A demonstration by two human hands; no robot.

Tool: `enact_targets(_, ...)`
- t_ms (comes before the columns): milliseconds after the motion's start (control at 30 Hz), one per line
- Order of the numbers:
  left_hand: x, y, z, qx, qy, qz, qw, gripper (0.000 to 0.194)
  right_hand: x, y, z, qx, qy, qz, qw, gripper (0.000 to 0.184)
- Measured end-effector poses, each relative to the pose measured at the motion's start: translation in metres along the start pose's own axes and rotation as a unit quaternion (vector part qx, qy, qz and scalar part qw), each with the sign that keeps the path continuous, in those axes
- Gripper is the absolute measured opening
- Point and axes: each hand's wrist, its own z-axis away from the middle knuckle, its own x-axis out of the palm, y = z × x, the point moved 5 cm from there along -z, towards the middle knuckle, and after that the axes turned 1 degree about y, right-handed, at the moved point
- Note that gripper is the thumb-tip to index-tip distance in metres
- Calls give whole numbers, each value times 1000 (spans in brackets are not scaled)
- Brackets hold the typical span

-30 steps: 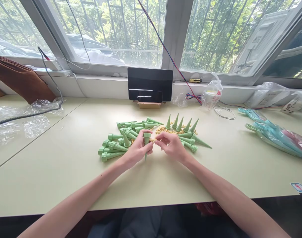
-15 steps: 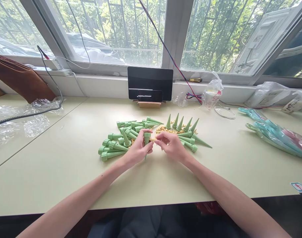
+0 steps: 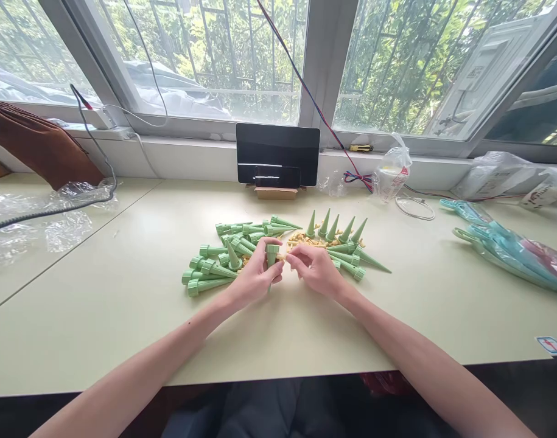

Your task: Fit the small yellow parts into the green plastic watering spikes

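Note:
My left hand point(image 3: 253, 275) is closed round a green cone-shaped spike point(image 3: 271, 254), holding it upright with the wide open end up and the tip down. My right hand point(image 3: 317, 267) pinches a small yellow piece point(image 3: 281, 257) against the spike's side near its top. A pile of green spikes point(image 3: 218, 258) lies on the table left of my hands. Several more spikes point(image 3: 333, 228) stand tip-up behind my right hand, with others lying beside them. Small yellow pieces point(image 3: 301, 239) are scattered between the two groups.
A dark tablet point(image 3: 278, 153) stands on a cardboard stand at the window sill. Clear plastic wrap point(image 3: 36, 225) and a brown bag point(image 3: 41, 143) lie far left. Blue and pink plastic items point(image 3: 511, 249) lie far right. A tied plastic bag point(image 3: 390, 170) sits by the sill.
Almost nothing differs: both hands stay together at the spike, the right fingers shifting slightly closer to its top.

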Motion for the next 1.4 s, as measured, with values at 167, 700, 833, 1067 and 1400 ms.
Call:
enact_targets(167, 0, 2, 0, 3, 0, -2, 1000, 34, 1, 2, 0, -5, -11, -2, 1000, 25)
enact_targets(700, -2, -5, -1, 0, -2, -33, 999, 33, 3, 3, 0, -11, -30, -2, 999, 23)
enact_targets(833, 0, -3, -1, 7, -8, -19, 1000, 32, 4, 3, 0, -8, -30, 3, 999, 26)
enact_targets(1067, 1, -2, 1, 4, -5, -36, 999, 31, 3, 2, 0, -14, -30, 18, 999, 36)
enact_targets(1400, 3, 0, 1, 5, -11, -28, 1000, 34, 5, 2, 1, -15, -53, 39, 998, 42)
